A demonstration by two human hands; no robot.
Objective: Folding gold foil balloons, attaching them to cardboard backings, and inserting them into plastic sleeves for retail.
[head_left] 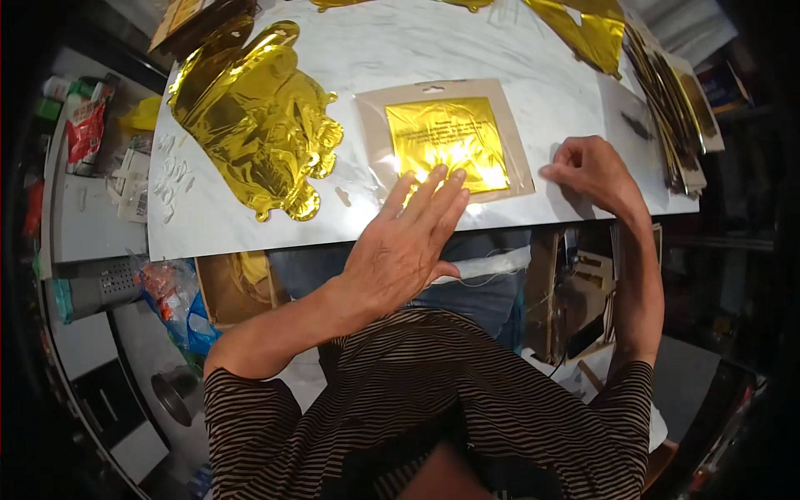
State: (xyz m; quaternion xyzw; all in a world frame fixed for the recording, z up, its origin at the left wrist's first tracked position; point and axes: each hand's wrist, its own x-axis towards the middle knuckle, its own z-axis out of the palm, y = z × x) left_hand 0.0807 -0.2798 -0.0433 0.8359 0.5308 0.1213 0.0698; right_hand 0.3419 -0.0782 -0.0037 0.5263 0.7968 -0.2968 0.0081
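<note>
A flat clear packet [443,90] with a hang hole lies near the table's front edge, a folded square of gold foil [446,125] showing inside it. My left hand [408,225] rests across the packet's lower edge with fingers stretched out flat. Just right of the packet, my right hand [590,171] is curled above the tabletop, thumb and fingers drawn together. Whatever it may hold is hidden by the fingers. To the left lies a pile of flat gold foil balloons [258,117] with rounded, lobed edges.
Small white scraps [172,179] are scattered at the left of the white marbled table [350,42]. A stack of packets [667,108] stands at the right edge. More gold foil [587,33] lies at the back right. Below the table is an open cardboard box [225,292].
</note>
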